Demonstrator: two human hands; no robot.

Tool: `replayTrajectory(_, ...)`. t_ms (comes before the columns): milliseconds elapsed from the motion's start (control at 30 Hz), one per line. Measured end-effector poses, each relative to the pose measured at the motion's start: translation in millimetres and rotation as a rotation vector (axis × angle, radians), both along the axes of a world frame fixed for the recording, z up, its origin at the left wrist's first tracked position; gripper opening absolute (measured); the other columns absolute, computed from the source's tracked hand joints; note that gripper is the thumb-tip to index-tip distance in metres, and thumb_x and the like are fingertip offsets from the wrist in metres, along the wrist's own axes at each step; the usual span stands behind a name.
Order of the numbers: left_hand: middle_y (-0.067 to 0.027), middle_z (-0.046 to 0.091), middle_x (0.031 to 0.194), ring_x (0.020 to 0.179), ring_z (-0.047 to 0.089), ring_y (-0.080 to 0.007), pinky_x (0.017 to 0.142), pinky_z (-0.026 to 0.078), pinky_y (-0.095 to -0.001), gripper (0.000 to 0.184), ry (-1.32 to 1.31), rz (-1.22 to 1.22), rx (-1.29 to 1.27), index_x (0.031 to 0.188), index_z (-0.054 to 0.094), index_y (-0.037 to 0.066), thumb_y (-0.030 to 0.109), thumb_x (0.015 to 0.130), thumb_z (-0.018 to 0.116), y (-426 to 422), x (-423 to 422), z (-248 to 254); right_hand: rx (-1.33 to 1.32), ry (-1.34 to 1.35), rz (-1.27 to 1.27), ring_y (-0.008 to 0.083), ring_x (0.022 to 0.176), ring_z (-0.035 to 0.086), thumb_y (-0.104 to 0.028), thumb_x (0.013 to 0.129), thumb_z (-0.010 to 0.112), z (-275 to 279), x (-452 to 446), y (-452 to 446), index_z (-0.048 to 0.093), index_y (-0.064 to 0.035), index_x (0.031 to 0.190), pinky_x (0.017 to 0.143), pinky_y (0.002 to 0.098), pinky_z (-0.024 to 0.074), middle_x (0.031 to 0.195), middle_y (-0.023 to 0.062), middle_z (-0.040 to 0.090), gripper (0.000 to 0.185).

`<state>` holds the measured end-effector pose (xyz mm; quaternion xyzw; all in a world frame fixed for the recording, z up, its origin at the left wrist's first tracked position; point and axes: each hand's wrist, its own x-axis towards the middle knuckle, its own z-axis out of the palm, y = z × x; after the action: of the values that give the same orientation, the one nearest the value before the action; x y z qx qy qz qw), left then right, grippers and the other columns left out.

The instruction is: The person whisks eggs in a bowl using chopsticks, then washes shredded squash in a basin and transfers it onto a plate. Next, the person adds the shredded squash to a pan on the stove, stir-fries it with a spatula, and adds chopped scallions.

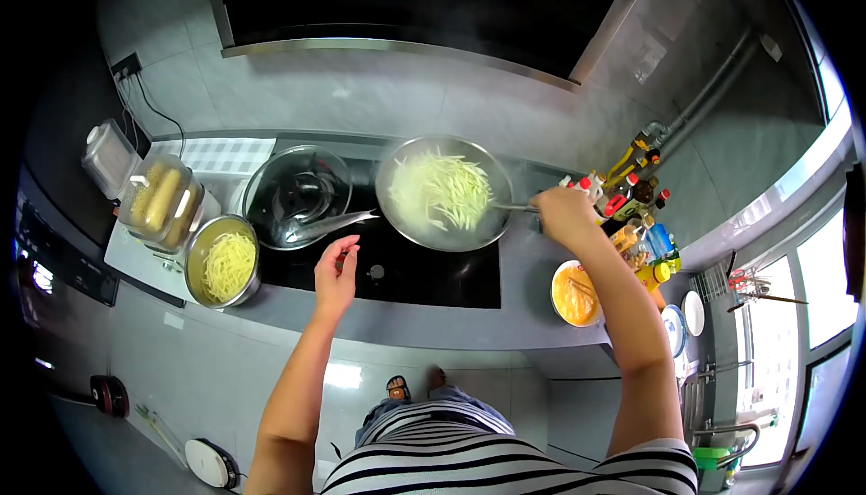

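Note:
A steaming wok (pixel 406 224) on the black stove (pixel 424 278) holds pale green shreds (pixel 451 193). My right hand (pixel 564 215) is closed round the handle of a metal spatula (pixel 514 207), whose blade end reaches into the wok at its right side. My left hand (pixel 337 271) hangs over the stove's left part, fingers apart and holding nothing. Just above it, a spoon or ladle (pixel 329 224) lies by a glass lid (pixel 300 190). Farther left, a metal bowl (pixel 253 283) contains more pale shreds (pixel 229 266).
Bottles and jars (pixel 631 206) crowd the counter's right side, near a bowl of orange-yellow liquid (pixel 575 294) with chopsticks. Clear containers (pixel 162 197) stand at the left. A range hood (pixel 397 46) hangs above. Plates (pixel 693 313) sit at the far right.

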<state>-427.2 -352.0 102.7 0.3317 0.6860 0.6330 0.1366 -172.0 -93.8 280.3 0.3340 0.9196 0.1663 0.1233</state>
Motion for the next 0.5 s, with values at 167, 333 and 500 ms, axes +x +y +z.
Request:
replayTrajectory(167, 0.0008, 0.065, 0.098, 0.073, 0.052, -0.0061, 0.057, 0.039, -0.0206, 0.022, 0.078, -0.032, 0.022, 0.114, 0.067, 0.009, 0.006, 0.093, 0.059, 4, -10, 4, 0.002, 0.302, -0.074, 0.0329, 0.092, 0.069, -0.014, 0.084, 0.058, -34, -25, 9, 0.072, -0.0136, 0.094, 0.077, 0.0436, 0.0559, 0.099, 0.0142, 0.070, 0.017)
replayTrajectory(333, 0.0005, 0.066, 0.098, 0.075, 0.053, -0.0063, 0.058, 0.038, -0.0198, 0.024, 0.101, -0.003, 0.002, 0.114, 0.067, 0.008, 0.005, 0.092, 0.059, 4, -20, 14, -0.017, 0.157, -0.343, 0.0342, 0.093, 0.069, -0.019, 0.088, 0.055, -8, -28, 39, 0.071, -0.0065, 0.099, 0.079, 0.0428, 0.0562, 0.106, 0.0202, 0.069, 0.023)
replayTrajectory(500, 0.0009, 0.066, 0.099, 0.079, 0.053, -0.0054, 0.061, 0.039, -0.0192, 0.024, 0.080, -0.001, 0.002, 0.115, 0.066, 0.008, 0.005, 0.093, 0.058, 6, -25, 5, -0.748, 0.372, -0.615, 0.0287, 0.092, 0.070, -0.024, 0.091, 0.056, -73, -46, 66, 0.070, 0.0029, 0.086, 0.072, 0.0422, 0.0535, 0.091, 0.0238, 0.070, 0.030)
